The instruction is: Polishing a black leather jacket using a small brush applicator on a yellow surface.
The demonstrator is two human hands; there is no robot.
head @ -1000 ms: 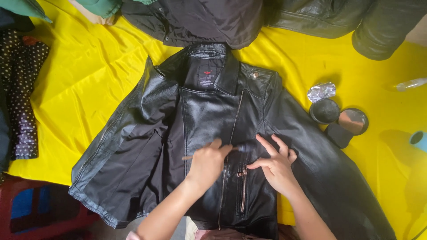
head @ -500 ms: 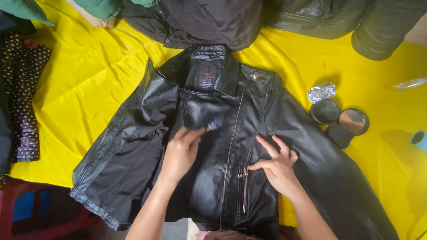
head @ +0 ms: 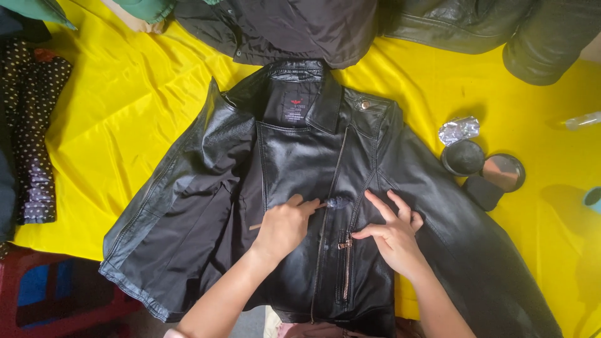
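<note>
We see the black leather jacket [head: 300, 188] spread flat on yellow cloth [head: 125, 100]; our left hand [head: 283, 228] pinches a thin brush [head: 325, 204]; our right hand [head: 393, 233] lies splayed, pinning the supple, slippery-looking front beside the zip.

We see a black glossy leather jacket [head: 300, 188] lying flat, front up, on a yellow cloth, collar away from us, its left front panel folded open to show the lining, metal zip running down the middle. A thin wooden-handled brush with a dark fluffy tip [head: 332, 203] lies across the chest, tip touching the leather beside the zip.
</note>
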